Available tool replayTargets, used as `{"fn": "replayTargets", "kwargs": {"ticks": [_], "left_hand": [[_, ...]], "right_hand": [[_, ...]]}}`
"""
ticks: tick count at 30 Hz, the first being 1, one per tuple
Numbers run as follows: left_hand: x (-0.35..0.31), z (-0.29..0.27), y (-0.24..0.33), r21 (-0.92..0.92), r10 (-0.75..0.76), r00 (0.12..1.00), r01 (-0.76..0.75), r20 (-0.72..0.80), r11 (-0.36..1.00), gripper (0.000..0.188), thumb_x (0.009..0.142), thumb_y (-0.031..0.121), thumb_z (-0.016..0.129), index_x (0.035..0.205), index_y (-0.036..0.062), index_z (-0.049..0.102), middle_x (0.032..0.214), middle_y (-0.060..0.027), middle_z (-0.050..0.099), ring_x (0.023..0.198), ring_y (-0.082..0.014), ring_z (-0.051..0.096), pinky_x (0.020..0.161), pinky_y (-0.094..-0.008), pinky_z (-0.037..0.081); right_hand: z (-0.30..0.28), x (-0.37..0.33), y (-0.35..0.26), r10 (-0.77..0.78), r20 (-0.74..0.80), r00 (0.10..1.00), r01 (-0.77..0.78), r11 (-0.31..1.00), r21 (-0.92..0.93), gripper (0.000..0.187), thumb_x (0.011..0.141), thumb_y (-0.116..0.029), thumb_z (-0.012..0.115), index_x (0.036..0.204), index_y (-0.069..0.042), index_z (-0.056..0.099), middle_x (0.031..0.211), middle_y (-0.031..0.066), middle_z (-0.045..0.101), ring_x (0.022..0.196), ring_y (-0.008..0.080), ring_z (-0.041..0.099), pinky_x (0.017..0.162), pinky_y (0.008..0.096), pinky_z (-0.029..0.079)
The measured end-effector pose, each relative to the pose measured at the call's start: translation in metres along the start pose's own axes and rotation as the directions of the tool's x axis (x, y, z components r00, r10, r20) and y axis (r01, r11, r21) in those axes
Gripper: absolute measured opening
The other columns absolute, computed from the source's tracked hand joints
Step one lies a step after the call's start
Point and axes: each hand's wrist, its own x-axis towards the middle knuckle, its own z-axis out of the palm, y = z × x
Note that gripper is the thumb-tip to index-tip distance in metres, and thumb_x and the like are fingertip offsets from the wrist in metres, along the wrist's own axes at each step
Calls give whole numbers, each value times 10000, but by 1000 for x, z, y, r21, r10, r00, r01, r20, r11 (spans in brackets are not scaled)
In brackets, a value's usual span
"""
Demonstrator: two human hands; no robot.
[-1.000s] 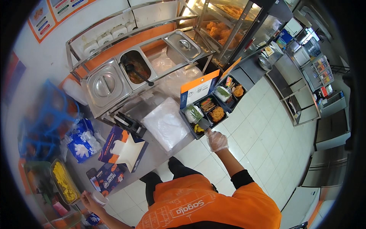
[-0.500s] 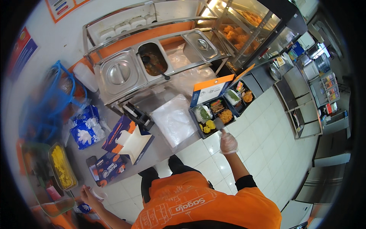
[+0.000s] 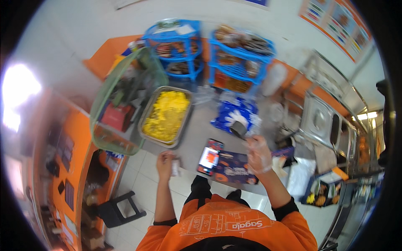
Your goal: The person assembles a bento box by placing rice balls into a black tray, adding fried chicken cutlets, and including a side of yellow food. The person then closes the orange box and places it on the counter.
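My right hand, in a clear plastic glove, is closed round the handle of a small metal scoop. Its cup end hangs over a blue glove packet. Pinched in the fingers of my left hand, which looks bare, is a small white packet, blurred. The hand is just off the counter's near edge, below a metal tray filled with crumbled yellow food. Between my hands, a phone with a lit screen lies beside a dark blue printed carton.
Left of the tray stands a green translucent basket. Blue tiered racks line the wall. To the right are a lidded steel food warmer, plastic bags and open meal boxes. A black chair stands on the floor at left.
The view has swung left, bringing the yellow-food tray to the middle. My right hand has gone from the meal boxes to near the glove packet, still holding the scoop.
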Motion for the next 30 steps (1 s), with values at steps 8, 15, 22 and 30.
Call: {"fn": "replayTargets", "kwargs": {"ticks": [8,15,22,30], "left_hand": [[52,-3,13,-30,-63,997,64,46,997,230,933,247,682,963,21,646,774,-49,690,726,-105,638,630,-261,489],[61,-2,12,-19,-34,997,36,64,999,242,912,209,708,850,-10,623,736,-84,660,673,-137,589,618,-278,461],[59,0,11,-72,15,998,-11,55,997,245,934,199,685,829,3,581,730,-65,647,704,-130,595,667,-286,472],[60,2,6,-115,16,997,-7,79,993,221,941,184,672,839,10,583,753,-74,666,713,-125,606,689,-282,476]], "right_hand": [[253,179,-98,-279,288,916,313,947,-78,253,821,-41,526,1069,-29,576,1110,161,578,877,324,643,713,414,562],[338,186,-115,47,684,728,270,897,-349,205,842,-57,525,1032,-8,584,1085,144,628,952,267,670,651,411,570],[276,114,-92,-452,537,712,439,884,163,206,831,-79,567,1025,-50,627,1071,142,631,968,314,649,824,392,552],[261,106,-70,-142,665,733,-170,908,382,125,888,-146,645,938,-47,703,918,106,665,880,259,637,761,345,518]]}}
